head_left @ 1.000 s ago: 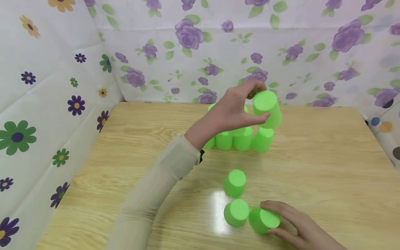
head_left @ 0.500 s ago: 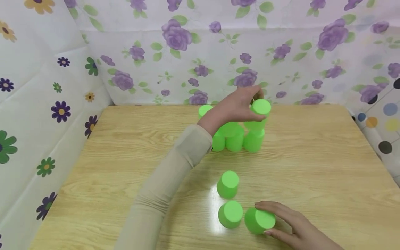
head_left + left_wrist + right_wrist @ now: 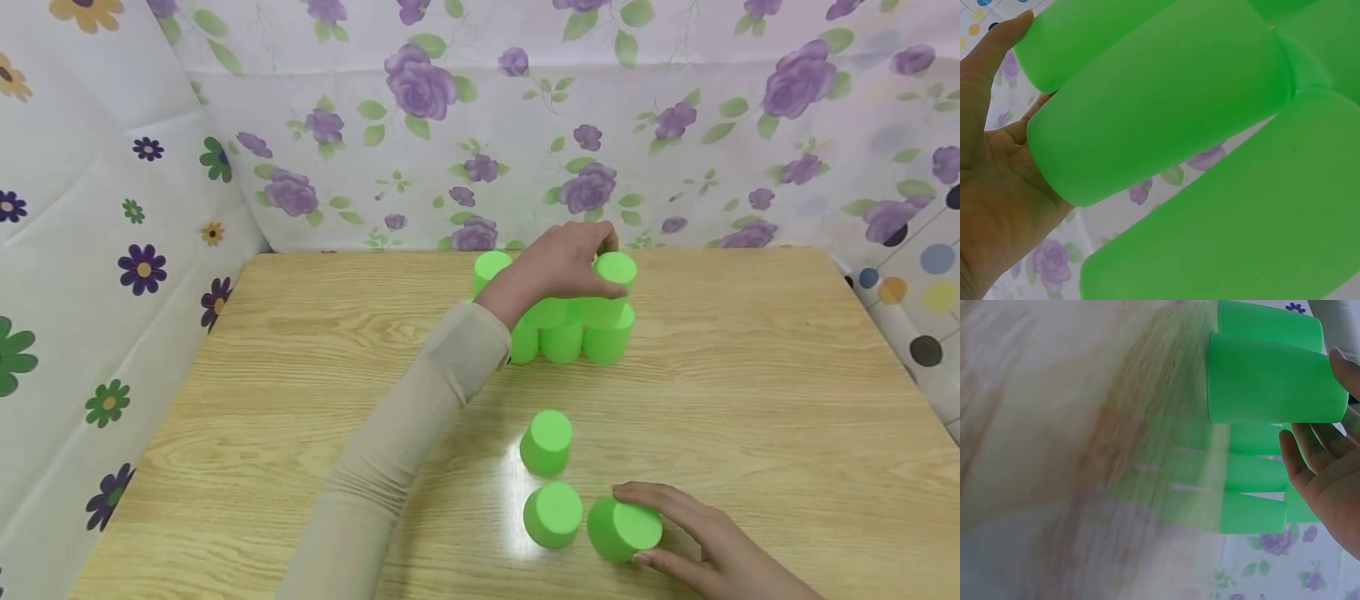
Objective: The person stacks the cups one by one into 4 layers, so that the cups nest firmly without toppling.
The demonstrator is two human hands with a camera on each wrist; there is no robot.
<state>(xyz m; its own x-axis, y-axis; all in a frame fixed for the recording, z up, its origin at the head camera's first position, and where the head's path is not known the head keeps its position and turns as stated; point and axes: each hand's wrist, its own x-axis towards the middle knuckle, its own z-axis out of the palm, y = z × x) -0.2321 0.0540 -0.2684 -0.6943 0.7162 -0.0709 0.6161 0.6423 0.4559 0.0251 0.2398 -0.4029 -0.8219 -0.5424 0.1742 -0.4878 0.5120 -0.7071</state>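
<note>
- Head view: the left hand (image 3: pixel 558 265) reaches over a cluster of inverted green cups at the far middle of the wooden surface (image 3: pixel 750 400); its fingers are curled round the upper cup (image 3: pixel 617 279), which sits on top of the bottom row (image 3: pixel 570 340), at the cluster's right end.
- Head view, near edge: the right hand (image 3: pixel 705 546) lies with straight fingers against the side of the near-right cup (image 3: pixel 624 528); the near-left cup (image 3: pixel 552 515) stands just beside it, and a lone cup (image 3: pixel 546 442) stands a little farther back, apart from both.
- Head view only: a further upper cup (image 3: pixel 489 268) shows left of the left wrist, and floral sheets (image 3: pixel 450 125) wall in the surface at the back and sides.
- Left wrist view: the palm and thumb (image 3: pixel 991 144) press on the cup's closed end (image 3: pixel 1160 106), with neighbouring cups filling the frame; how the cluster is laid out cannot be read here.
- Right wrist view: the touched cup (image 3: pixel 1272 381) appears in side profile with the fingers (image 3: pixel 1316 462) straight beside it, and the far stack (image 3: pixel 1254 487) is blurred behind.
- No brand, label or writing is legible on any cup.
</note>
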